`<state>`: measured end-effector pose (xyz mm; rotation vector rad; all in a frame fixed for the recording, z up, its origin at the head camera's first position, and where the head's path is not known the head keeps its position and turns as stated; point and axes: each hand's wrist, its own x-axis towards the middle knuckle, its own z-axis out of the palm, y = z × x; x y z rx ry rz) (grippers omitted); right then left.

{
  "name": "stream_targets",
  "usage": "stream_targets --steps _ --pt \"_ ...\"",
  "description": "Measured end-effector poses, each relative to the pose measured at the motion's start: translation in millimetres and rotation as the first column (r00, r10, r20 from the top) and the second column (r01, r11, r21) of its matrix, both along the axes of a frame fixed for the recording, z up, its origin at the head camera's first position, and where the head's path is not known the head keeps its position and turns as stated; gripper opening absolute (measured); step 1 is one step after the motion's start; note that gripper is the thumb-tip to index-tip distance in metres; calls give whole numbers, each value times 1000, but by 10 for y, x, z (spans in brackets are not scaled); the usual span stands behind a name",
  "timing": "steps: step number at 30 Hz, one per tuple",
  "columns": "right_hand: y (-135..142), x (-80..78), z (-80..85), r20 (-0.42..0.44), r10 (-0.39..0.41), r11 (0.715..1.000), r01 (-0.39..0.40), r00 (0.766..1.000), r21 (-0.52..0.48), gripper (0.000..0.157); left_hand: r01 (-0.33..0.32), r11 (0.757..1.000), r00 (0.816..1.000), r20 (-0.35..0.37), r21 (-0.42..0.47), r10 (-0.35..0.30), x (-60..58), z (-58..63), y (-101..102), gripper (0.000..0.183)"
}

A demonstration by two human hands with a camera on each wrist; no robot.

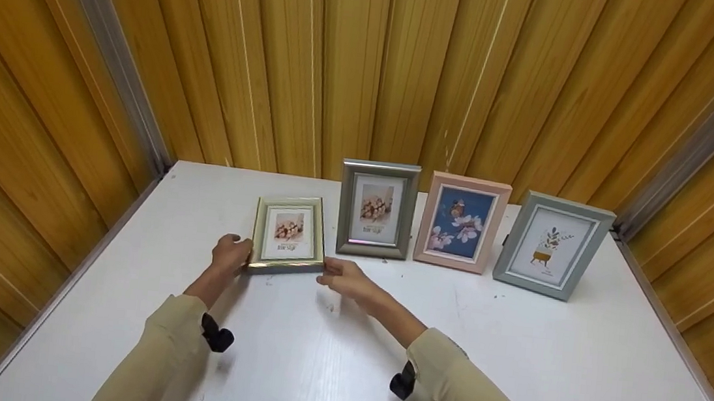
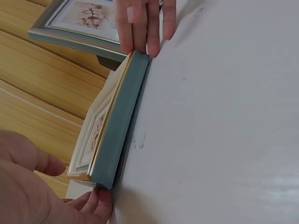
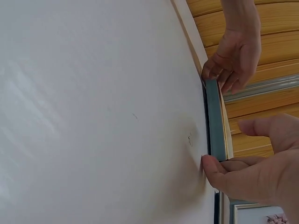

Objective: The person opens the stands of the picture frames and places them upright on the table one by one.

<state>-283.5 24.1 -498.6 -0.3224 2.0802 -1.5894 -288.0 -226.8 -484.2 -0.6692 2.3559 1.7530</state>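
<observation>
A gold-edged picture frame (image 1: 289, 234) with a photo of pink flowers lies face up, low on the white table, its bottom edge toward me. In the left wrist view that edge's side (image 2: 120, 123) is teal. My left hand (image 1: 231, 253) touches the frame's lower left corner with its fingertips, the thumb held apart from the frame. At the lower right corner, the fingers of my right hand (image 1: 349, 279) rest against the frame's side; its thumb (image 3: 254, 127) stands clear of it. Whether the frame is slightly lifted, I cannot tell.
To the right stand a grey-silver picture frame (image 1: 377, 209), a pink picture frame (image 1: 463, 222) and a grey-green picture frame (image 1: 554, 246), side by side. Behind the white table (image 1: 329, 355) rises a wood-patterned wall (image 1: 344, 62). Black wrist cameras (image 1: 217, 334) hang from both sleeves.
</observation>
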Motion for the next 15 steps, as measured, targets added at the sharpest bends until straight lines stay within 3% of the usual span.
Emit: stream_targets --steps 5,9,15 --pt "32 11 4 7 -77 995 77 997 -67 56 24 997 999 21 71 -26 1 3 -37 68" --pt "41 21 10 48 -191 974 195 980 -112 46 66 992 997 29 105 -70 9 -4 -82 70" --pt "76 41 -13 127 -293 935 312 948 -168 37 205 971 974 75 124 -215 38 -9 -191 73"
